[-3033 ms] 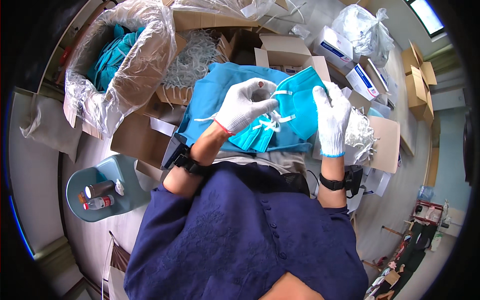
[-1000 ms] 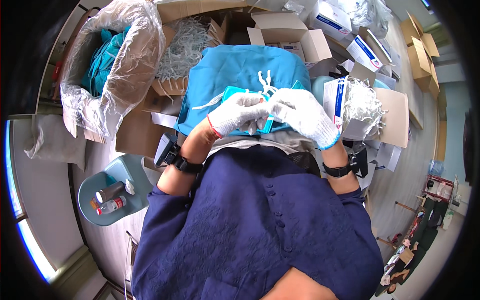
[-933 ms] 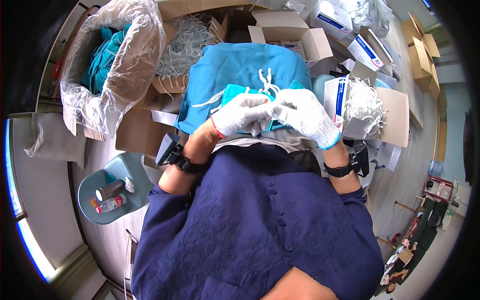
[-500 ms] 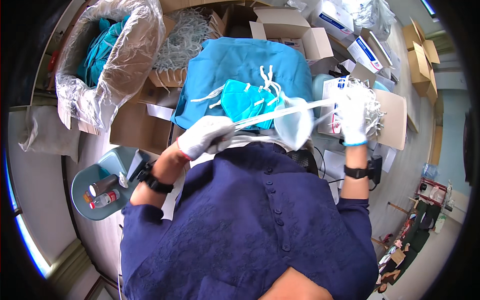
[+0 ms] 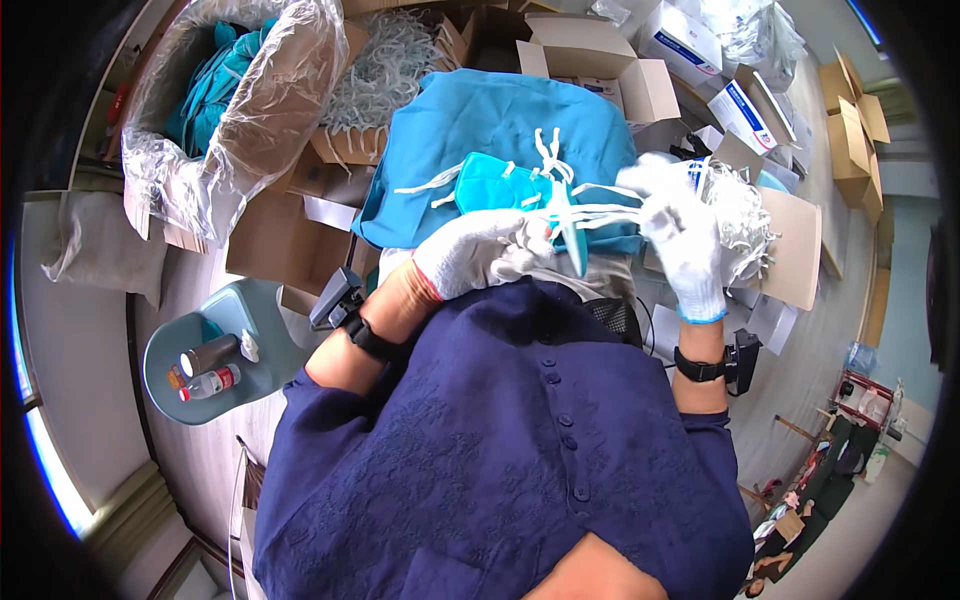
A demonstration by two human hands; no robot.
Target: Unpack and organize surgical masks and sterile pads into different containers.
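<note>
Both my hands wear white gloves. My left hand (image 5: pixel 478 258) grips one end of the white straps of a folded teal face mask (image 5: pixel 566 222). My right hand (image 5: pixel 678 232) is raised and holds the other end, so the straps stretch between the hands. The mask hangs edge-on between them. A small pile of teal masks with white straps (image 5: pixel 498 182) lies on a blue cloth (image 5: pixel 470 120) just beyond my hands.
A plastic-lined box with teal items (image 5: pixel 215 85) stands at far left. A box of white straps (image 5: pixel 385 60) sits behind the cloth. Open cardboard boxes (image 5: pixel 590 55) and a bag of white straps (image 5: pixel 740 215) lie at right. A blue stool (image 5: pixel 215 350) carries small bottles.
My hands came together on the mask, then pulled apart stretching the straps. Now the left hand has moved back in and the right hand has lifted the straps.
</note>
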